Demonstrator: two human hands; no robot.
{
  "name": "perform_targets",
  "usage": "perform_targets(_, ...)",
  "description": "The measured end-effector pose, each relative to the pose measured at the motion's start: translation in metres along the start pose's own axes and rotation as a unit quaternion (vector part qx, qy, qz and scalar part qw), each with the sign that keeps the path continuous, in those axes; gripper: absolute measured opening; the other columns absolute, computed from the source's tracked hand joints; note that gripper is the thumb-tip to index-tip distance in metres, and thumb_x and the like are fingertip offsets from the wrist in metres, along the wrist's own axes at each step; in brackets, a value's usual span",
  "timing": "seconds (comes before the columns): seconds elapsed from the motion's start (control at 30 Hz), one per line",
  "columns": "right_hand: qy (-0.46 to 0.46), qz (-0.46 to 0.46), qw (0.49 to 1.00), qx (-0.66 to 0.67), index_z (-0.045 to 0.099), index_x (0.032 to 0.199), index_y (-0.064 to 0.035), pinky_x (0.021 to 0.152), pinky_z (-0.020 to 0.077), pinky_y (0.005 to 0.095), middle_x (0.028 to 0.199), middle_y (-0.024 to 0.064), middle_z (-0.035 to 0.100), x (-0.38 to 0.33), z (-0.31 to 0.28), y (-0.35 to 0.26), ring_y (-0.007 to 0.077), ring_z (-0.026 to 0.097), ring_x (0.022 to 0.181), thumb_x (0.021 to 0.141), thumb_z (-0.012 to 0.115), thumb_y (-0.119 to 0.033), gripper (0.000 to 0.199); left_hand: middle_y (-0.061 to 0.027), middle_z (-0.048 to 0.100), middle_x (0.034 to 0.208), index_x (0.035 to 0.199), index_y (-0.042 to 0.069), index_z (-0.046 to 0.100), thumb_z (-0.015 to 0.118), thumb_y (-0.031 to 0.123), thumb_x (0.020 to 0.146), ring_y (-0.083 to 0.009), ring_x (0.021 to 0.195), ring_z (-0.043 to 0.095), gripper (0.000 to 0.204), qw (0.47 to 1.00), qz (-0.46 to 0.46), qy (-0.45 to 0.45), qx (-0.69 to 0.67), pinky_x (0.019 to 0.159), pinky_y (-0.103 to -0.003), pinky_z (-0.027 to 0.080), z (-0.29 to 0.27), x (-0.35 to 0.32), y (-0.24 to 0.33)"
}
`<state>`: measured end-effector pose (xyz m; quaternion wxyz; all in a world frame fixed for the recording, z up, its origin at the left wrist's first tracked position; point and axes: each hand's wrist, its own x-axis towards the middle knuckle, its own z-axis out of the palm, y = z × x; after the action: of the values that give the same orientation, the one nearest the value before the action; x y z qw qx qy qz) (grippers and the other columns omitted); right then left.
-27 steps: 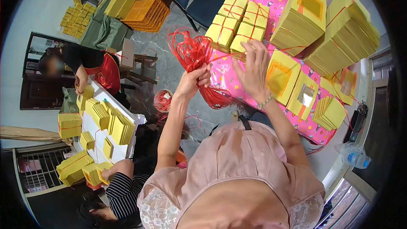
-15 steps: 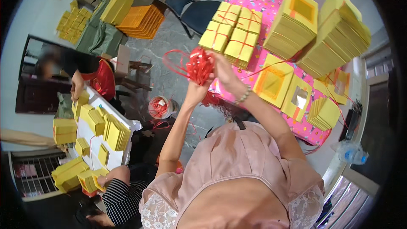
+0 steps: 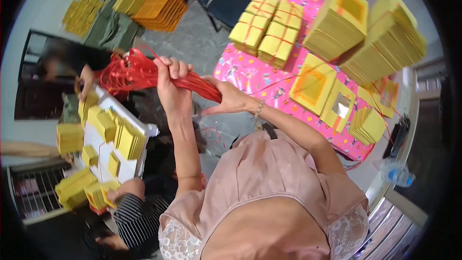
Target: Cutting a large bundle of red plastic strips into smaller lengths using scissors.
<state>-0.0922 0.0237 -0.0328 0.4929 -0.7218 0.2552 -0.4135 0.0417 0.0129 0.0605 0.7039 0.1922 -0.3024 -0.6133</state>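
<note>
A thick bundle of shiny red plastic strips (image 3: 127,73) stretches level in front of me, its left part fanned into loose loops. My left hand (image 3: 174,84) is closed around the bundle's middle, fingers wrapped over the top. At the right end, where the strips lie tight together, my right hand (image 3: 232,98) holds the bundle's tip; its thumb points out below and its fingers are partly hidden. To the right, yellow paper packs (image 3: 278,41) tied with red strips lie on a pink patterned tablecloth (image 3: 228,70).
Tall yellow paper stacks (image 3: 332,29) and flat yellow sheets (image 3: 313,84) occupy the pink table. At left, two people work at a white table (image 3: 100,151) bearing yellow packs. A dark chair (image 3: 231,7) and orange crates (image 3: 163,12) stand behind. A plastic bottle (image 3: 397,172) lies at right.
The red strips have gone from a bunched clump to a stretched-out bundle. My left hand has moved left and up with it; my right hand has come lower, to the bundle's right end.
</note>
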Motion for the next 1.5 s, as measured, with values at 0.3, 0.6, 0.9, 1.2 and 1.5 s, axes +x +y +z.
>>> perform_targets(0.3, -0.031, 0.099, 0.991, -0.081, 0.06, 0.091, -0.0049, 0.06, 0.0452, 0.0364, 0.072, 0.0165, 0.06, -0.084, 0.043, 0.181, 0.0316, 0.061, 0.069, 0.068, 0.068, -0.005, 0.024, 0.0036, 0.031, 0.054, 0.08, 0.007, 0.042, 0.039, 0.011, 0.094, -0.0061, 0.042, 0.026, 0.015, 0.974, 0.136, -0.143, -0.11, 0.045, -0.023, 0.026, 0.048, -0.072, 0.188)
perform_targets(0.6, 0.023, 0.162, 0.956, -0.244, 0.056, 0.106, -0.008, 0.06, 0.0454, 0.0454, 0.076, 0.0229, 0.059, -0.101, 0.031, 0.182, 0.0405, 0.059, 0.073, 0.067, 0.052, -0.001, 0.04, 0.0082, 0.044, 0.067, 0.09, 0.013, 0.053, 0.051, 0.019, 0.09, -0.0036, 0.052, 0.038, 0.007, 0.887, 0.085, 0.278, 0.359, 0.047, -0.02, 0.03, -0.076, -0.133, 0.142)
perform_targets(0.9, -0.06, -0.074, 0.934, -0.343, 0.053, 0.076, -0.0086, 0.05, 0.0432, 0.0414, 0.055, 0.0122, 0.054, -0.048, 0.051, 0.11, 0.0315, 0.057, 0.053, 0.08, 0.059, -0.028, 0.02, -0.0261, 0.038, 0.126, 0.138, 0.005, 0.023, 0.074, 0.019, 0.065, -0.042, 0.115, 0.04, 0.09, 0.571, -0.126, 0.022, 0.811, 0.099, -0.043, 0.034, -0.247, -0.15, 0.056)
perform_targets(1.2, -0.105, -0.165, 0.924, -0.329, 0.049, 0.063, -0.0066, 0.046, 0.0447, 0.0378, 0.045, 0.0106, 0.05, -0.034, 0.112, 0.07, 0.0261, 0.056, 0.043, 0.08, 0.056, -0.021, 0.023, -0.0091, 0.063, 0.088, 0.106, -0.006, 0.058, 0.035, 0.064, 0.087, -0.0157, 0.084, 0.059, 0.077, 0.736, -0.569, -0.08, 0.358, 0.071, -0.029, 0.046, -0.205, -0.067, 0.005)
perform_targets(1.5, -0.177, -0.2, 0.861, -0.433, 0.052, 0.067, -0.0038, 0.053, 0.043, 0.0373, 0.053, 0.0083, 0.057, -0.047, 0.124, 0.039, 0.0216, 0.059, 0.05, 0.073, 0.053, -0.015, 0.013, -0.0067, 0.06, 0.082, 0.119, -0.002, 0.05, 0.062, 0.028, 0.084, -0.0147, 0.07, 0.061, 0.047, 0.702, -0.694, -0.143, 0.074, 0.064, -0.027, 0.052, -0.145, -0.048, -0.068)
